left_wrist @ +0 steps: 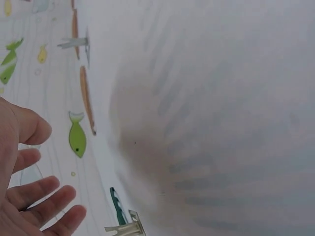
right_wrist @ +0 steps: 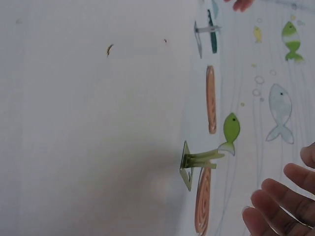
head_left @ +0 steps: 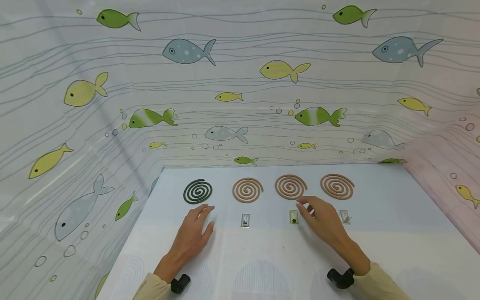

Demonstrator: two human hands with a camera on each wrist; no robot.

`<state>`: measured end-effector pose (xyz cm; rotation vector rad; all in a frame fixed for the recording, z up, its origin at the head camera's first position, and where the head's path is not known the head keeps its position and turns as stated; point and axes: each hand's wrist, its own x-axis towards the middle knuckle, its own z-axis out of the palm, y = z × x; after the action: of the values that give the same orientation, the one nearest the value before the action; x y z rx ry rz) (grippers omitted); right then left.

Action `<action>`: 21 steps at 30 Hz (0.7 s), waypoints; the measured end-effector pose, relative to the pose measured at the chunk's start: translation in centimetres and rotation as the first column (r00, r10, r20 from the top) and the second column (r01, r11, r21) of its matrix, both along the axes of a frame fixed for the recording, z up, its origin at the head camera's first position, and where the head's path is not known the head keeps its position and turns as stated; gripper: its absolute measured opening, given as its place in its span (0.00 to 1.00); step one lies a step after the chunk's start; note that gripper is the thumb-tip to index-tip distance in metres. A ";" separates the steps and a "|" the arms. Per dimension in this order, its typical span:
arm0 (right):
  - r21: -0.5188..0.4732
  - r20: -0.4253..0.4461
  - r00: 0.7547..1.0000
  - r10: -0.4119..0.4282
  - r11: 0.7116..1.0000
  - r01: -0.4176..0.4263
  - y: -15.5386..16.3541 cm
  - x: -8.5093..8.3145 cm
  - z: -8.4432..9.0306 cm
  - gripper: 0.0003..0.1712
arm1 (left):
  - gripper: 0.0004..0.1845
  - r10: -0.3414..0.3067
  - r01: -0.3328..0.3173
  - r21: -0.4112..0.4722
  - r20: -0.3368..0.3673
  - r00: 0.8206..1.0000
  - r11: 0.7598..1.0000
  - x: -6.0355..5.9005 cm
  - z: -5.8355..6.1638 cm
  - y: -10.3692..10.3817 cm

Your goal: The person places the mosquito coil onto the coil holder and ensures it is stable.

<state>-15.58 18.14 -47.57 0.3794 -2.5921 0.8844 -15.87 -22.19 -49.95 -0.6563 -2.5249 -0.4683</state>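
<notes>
A dark green mosquito coil lies at the left of a row, with three brown coils, the first, second and third, to its right. My left hand hovers just below the green coil, fingers relaxed and holding nothing. In front of the coils are three small metal coil stands: a silver one, a yellowish one and another silver one. My right hand is between the last two stands, fingertips near the second brown coil, loosely bent around nothing.
A white table with faint printed patterns lies under everything. Fish-printed sheeting rises at the back and both sides. Tiny dark specks dot the tabletop. Black wrist cameras sit at both sleeves.
</notes>
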 end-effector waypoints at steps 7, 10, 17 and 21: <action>-0.012 0.038 0.998 0.040 0.999 -0.040 -2.1 -0.3 0.4 0.13 | 0.23 0.005 -0.007 0.037 0.036 0.999 0.999 -0.1 0.4 0.2; -0.018 0.067 0.997 0.040 0.999 -0.039 -3.0 -0.4 0.5 0.13 | 0.22 0.007 -0.008 0.031 0.037 0.999 1.000 -0.2 0.6 0.2; -0.041 0.041 0.998 0.056 0.998 -0.054 -5.0 -0.6 0.6 0.11 | 0.21 0.007 -0.008 0.034 0.034 0.999 0.999 -0.6 1.0 0.2; -0.062 0.051 0.996 0.073 0.996 -0.069 -6.1 -0.9 0.6 0.10 | 0.20 0.013 -0.015 0.042 0.049 0.999 0.999 -0.7 1.3 0.1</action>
<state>-16.47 12.03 -47.02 0.4393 -2.6077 1.0078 -16.59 -22.10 -48.67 -0.6177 -2.5566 -0.5371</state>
